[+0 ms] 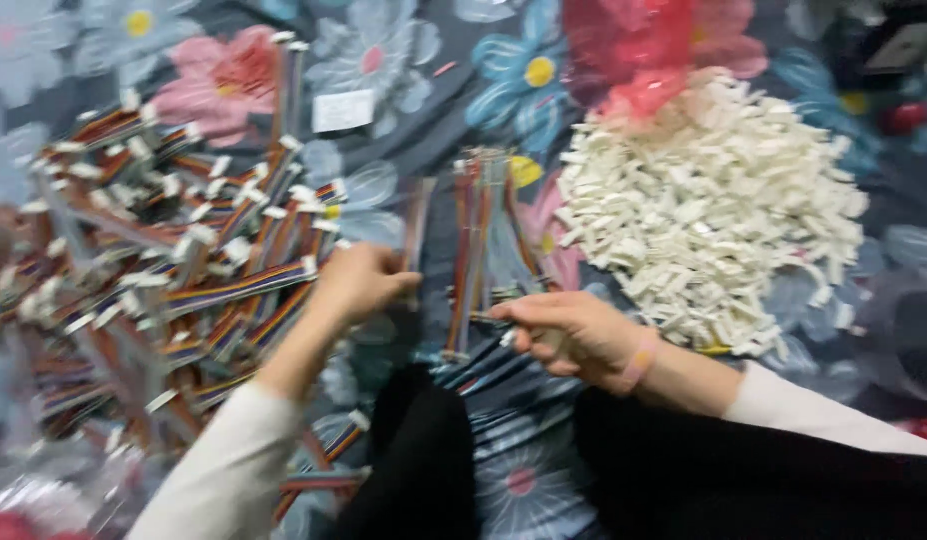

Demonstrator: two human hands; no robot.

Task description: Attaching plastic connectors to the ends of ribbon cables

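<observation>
the left hand (pixel 359 283) is closed in a pinch around the lower end of 1 flat multicoloured ribbon cable (pixel 416 225), which stands up and away from the fingers over the flowered cloth (pixel 404 130). the right hand (pixel 574 335), with a pink band (pixel 641 360) at the wrist, curls its fingers narrowly; it seems to pinch something small at the near end of a row of ribbon cables (pixel 484 240), but motion blur hides what, so i cannot tell if it grips anything. that row lies between the 2 hands, the cables side by side and running away from the person. to the left sprawls a big heap of ribbon cables with white end connectors (pixel 154 250). to the right, just beyond the right hand, sits a pile of loose white plastic connectors (pixel 714 200), with a crumpled red plastic bag (pixel 644 50) at its far edge. a small white card (pixel 344 110) lies on the cloth beyond the cables.
</observation>
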